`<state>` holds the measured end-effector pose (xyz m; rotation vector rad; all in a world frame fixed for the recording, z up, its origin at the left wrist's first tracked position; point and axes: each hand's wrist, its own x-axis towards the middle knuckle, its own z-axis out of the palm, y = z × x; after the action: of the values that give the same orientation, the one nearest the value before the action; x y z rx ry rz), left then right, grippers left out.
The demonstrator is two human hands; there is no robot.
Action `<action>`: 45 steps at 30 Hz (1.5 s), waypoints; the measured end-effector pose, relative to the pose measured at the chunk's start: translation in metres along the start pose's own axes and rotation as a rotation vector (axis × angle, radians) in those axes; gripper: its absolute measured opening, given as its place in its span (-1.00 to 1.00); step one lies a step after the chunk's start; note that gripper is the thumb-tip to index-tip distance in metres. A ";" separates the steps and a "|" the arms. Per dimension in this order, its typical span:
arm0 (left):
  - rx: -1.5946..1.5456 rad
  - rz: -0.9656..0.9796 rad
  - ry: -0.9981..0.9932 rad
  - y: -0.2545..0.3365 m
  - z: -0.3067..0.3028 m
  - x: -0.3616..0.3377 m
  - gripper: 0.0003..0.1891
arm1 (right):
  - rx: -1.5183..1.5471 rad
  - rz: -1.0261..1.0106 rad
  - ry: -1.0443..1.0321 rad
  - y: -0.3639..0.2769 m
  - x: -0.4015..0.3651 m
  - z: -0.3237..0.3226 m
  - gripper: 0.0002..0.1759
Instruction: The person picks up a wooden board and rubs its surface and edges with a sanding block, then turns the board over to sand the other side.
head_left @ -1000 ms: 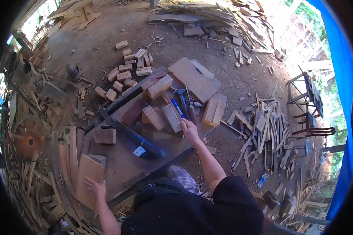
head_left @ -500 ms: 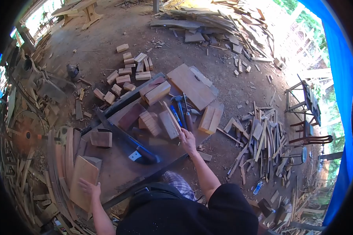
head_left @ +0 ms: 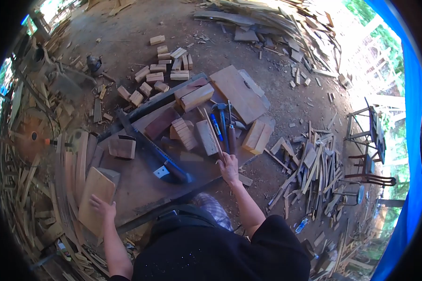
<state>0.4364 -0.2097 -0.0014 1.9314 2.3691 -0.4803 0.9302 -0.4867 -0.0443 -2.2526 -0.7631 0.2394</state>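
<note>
My left hand [head_left: 102,206] lies with its fingers spread on the face of a light wooden board [head_left: 96,195] at the left end of the workbench [head_left: 140,194]. My right hand [head_left: 229,167] is closed around the lower end of a thin wooden strip [head_left: 212,130], which points up and away. Beside the strip are a wood block [head_left: 206,137], a blue marker [head_left: 216,126], a hammer [head_left: 222,117] and a chisel [head_left: 231,133]. A handsaw [head_left: 162,157] and a square with a metal plate [head_left: 161,172] lie mid-bench.
Small cut blocks [head_left: 157,68] are scattered on the ground beyond the bench. Scrap strips [head_left: 309,173] are heaped to the right, near a chair [head_left: 368,133]. A round saw blade [head_left: 33,136] stands at the left. Planks [head_left: 267,23] are piled at the back.
The camera view has shifted, so the scene sits differently in the frame. My left hand still touches the board, and my right hand still holds the strip.
</note>
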 end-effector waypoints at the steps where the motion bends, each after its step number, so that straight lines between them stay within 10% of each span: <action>1: -0.008 0.009 0.008 -0.002 0.004 0.003 0.34 | 0.000 -0.008 -0.014 0.003 0.001 0.000 -0.60; 12: -0.059 -0.086 0.002 0.003 0.008 0.002 0.33 | -0.100 -0.089 0.219 -0.013 0.008 -0.010 -0.71; 23: -0.124 -0.034 0.003 0.006 0.001 -0.009 0.29 | -0.346 -0.249 -0.545 -0.063 -0.007 0.059 -0.53; 45: -0.228 -0.027 0.075 0.007 -0.009 -0.021 0.24 | -0.165 -0.301 -0.528 -0.097 -0.013 0.081 -0.74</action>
<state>0.4490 -0.2261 0.0107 1.8490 2.3758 -0.1326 0.8454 -0.3931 -0.0351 -2.2061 -1.4286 0.6595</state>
